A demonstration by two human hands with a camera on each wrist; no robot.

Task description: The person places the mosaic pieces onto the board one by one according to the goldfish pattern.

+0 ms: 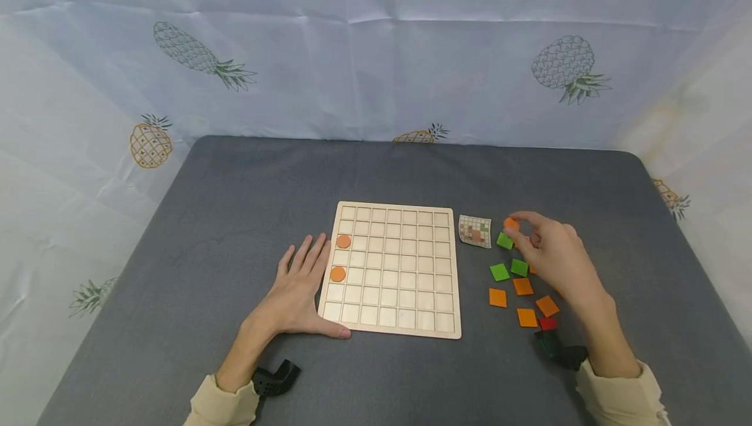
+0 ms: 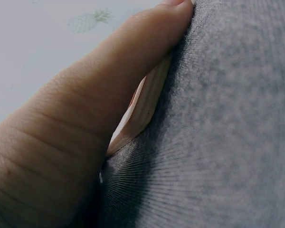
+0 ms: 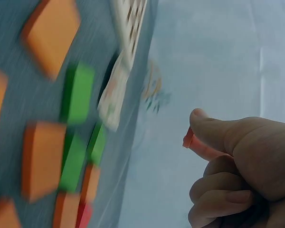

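A square wooden grid board (image 1: pixel 390 280) lies on the table, with an orange disc (image 1: pixel 343 241) and a second orange disc (image 1: pixel 337 274) in its left column. My left hand (image 1: pixel 298 302) is spread at the board's lower left corner, thumb along the front edge and straight fingers by the left side. In the left wrist view the thumb partly hides the board's edge (image 2: pixel 149 102). My right hand (image 1: pixel 555 250) pinches an orange disc (image 1: pixel 511 224) between thumb and index finger, above the loose tiles. The right wrist view shows this disc (image 3: pixel 187 138) mostly covered by the fingertips.
A small printed grid card (image 1: pixel 474 231) lies right of the board. Beyond it are scattered green tiles (image 1: pixel 499 273), several orange tiles (image 1: pixel 527 318) and a red piece (image 1: pixel 548 323). The right hand hides some pieces. A pineapple-print cloth (image 1: pixel 376 74) hangs behind the grey table (image 1: pixel 252 184).
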